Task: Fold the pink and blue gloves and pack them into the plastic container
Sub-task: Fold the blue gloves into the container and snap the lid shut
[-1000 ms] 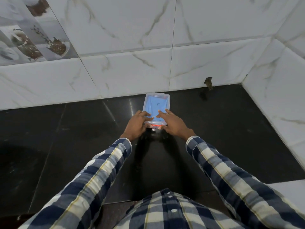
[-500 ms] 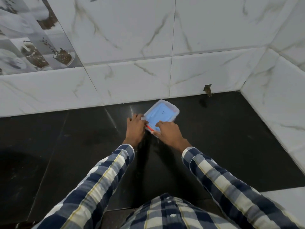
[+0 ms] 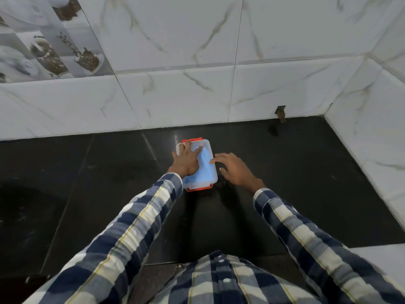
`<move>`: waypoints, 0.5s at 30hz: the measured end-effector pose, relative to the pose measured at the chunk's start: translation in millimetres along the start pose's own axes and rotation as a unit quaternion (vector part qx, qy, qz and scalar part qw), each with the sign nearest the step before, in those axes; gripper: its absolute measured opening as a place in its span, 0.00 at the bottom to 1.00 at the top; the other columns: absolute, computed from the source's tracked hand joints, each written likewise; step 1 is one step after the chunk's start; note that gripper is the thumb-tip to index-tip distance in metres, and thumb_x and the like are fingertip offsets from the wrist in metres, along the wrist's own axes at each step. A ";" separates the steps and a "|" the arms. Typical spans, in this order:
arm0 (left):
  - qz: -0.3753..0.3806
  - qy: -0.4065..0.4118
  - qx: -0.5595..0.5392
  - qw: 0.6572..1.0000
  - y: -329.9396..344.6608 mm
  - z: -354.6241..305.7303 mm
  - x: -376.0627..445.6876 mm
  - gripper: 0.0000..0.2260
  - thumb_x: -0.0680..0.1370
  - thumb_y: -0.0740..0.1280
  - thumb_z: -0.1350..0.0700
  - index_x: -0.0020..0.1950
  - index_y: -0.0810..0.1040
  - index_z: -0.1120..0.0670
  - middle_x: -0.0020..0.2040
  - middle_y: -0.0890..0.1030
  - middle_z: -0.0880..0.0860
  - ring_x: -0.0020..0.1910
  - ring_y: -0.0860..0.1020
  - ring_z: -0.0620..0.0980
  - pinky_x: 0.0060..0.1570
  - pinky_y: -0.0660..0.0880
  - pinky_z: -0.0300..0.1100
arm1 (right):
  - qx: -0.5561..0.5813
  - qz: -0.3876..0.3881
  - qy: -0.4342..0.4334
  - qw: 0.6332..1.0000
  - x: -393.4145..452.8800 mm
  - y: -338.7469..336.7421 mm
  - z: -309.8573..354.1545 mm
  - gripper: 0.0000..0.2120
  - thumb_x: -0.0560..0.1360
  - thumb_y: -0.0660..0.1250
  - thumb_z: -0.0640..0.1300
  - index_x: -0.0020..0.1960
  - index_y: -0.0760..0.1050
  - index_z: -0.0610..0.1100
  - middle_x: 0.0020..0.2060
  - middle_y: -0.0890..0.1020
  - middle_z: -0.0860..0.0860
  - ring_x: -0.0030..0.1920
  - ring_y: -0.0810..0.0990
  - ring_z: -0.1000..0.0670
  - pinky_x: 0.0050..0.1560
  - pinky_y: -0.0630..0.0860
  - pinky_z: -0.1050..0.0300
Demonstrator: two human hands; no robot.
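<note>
The clear plastic container lies on the black counter with its lid on and orange-red clips at its near and far ends. A folded blue glove shows through the lid; no pink glove is visible. My left hand rests flat on the lid's left and far part, fingers spread toward the far clip. My right hand hovers beside the container's right edge, fingers apart, its fingertips at the lid's rim, holding nothing.
The black counter runs to a white marble-tiled wall behind and a side wall on the right. A small dark notch sits at the back wall's base. Patterned tiles fill the upper left.
The container was turned from a slant to lie lengthwise away from me. My left hand moved on top of the lid; my right hand came off it to the right side.
</note>
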State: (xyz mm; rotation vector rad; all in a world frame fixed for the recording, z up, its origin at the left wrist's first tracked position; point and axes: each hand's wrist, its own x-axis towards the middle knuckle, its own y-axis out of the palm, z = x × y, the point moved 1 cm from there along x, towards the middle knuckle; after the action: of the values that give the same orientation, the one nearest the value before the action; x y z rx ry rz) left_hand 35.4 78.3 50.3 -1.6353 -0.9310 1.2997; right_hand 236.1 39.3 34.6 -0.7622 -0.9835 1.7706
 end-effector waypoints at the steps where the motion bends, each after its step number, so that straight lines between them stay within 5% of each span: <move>1: -0.011 0.013 -0.012 1.000 3.1 -0.2 -1.7 0.27 0.89 0.56 0.54 0.88 0.56 0.44 0.87 0.47 0.58 0.87 0.47 0.64 0.82 0.53 0.73 | 0.023 0.007 0.009 1.000 -3.3 1.8 -0.6 0.27 0.78 0.63 0.32 0.74 0.77 0.49 0.73 0.78 0.50 0.70 0.78 0.46 0.73 0.73 0.45; 5: -0.067 0.059 -0.080 0.993 10.3 11.6 -13.0 0.24 0.87 0.58 0.59 0.84 0.65 0.51 0.83 0.58 0.58 0.84 0.58 0.62 0.82 0.62 0.62 | 0.051 0.019 0.046 0.997 -15.5 20.1 -0.6 0.37 0.80 0.65 0.34 0.85 0.59 0.53 0.68 0.81 0.45 0.63 0.83 0.42 0.65 0.80 0.46; 9: -0.102 0.121 -0.113 0.981 23.5 39.8 -39.3 0.24 0.84 0.63 0.65 0.80 0.71 0.55 0.80 0.66 0.56 0.80 0.68 0.58 0.82 0.67 0.49 | 0.009 -0.012 0.077 0.997 -23.9 39.9 -1.2 0.43 0.81 0.71 0.44 0.86 0.49 0.59 0.71 0.78 0.46 0.67 0.81 0.44 0.69 0.79 0.44; 15: -0.080 0.124 -0.131 0.980 44.3 55.4 -58.2 0.31 0.83 0.64 0.63 0.86 0.64 0.49 0.88 0.58 0.49 0.89 0.55 0.51 0.87 0.60 0.54 | 0.006 -0.035 0.079 0.996 -22.6 47.4 2.3 0.41 0.81 0.72 0.52 0.86 0.52 0.57 0.73 0.77 0.47 0.70 0.79 0.45 0.69 0.79 0.44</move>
State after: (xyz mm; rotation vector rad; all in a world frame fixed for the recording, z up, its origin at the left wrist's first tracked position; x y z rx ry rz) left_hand -27.6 17.0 23.9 -1.8325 -1.0878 0.8684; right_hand 222.2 6.5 -4.0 -0.8366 -0.8837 1.6273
